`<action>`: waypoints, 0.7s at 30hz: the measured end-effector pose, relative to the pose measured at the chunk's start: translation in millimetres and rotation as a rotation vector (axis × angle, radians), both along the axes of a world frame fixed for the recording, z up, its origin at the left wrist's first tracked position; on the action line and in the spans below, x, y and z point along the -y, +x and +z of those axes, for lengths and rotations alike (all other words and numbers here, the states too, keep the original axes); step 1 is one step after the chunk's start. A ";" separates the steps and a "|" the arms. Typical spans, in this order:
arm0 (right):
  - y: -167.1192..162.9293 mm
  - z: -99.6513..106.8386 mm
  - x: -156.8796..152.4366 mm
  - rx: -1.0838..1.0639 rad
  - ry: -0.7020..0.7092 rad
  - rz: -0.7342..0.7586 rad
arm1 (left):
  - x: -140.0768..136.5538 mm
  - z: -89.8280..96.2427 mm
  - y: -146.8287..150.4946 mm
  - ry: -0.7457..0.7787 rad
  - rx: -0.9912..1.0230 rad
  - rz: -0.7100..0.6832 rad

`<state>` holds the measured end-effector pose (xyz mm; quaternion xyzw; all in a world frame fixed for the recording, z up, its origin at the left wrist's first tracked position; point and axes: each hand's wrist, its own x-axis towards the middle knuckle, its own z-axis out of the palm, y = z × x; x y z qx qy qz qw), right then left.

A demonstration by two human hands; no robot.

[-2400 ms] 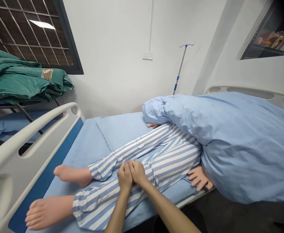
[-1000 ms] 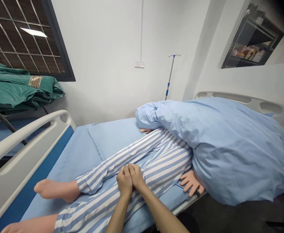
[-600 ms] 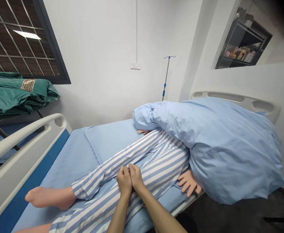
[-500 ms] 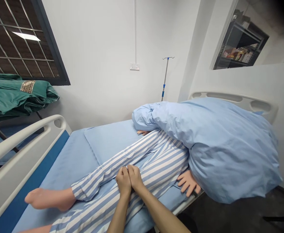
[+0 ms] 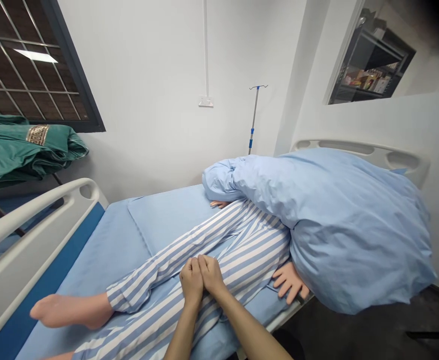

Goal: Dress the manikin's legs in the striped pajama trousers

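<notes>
Landmark throughout: the bunched blue quilt (image 5: 339, 220). To its left, seen from my remote station, lie the striped trousers (image 5: 255, 255), legs running away from its folds toward a bare manikin foot (image 5: 71, 311); a manikin hand (image 5: 290, 284) with spread fingers emerges at the quilt's near edge. My left hand (image 5: 191, 278) and right hand (image 5: 210, 275), left of the quilt and over the nearer trouser leg, are both closed, fingers curled, side by side and touching; nothing shows between them, though I cannot tell whether they rest on the fabric. In my judgement, this pose is best held with loose wrists, fists level and little weight borne by the leg beneath. Lettering: none legible. The band (image 5: 37, 134) on the green cloth (image 5: 20, 155), well left of the quilt, carries a key-like pattern rather than words; the boxes (image 5: 368, 81) behind the pane, beyond and above the quilt, are too small to read.
</notes>
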<state>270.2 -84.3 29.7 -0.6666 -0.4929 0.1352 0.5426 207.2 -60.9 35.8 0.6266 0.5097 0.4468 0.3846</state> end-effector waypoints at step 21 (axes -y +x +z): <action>24.3 2.6 -2.5 -0.089 -0.002 0.034 | 2.0 0.3 24.8 0.026 -0.006 0.008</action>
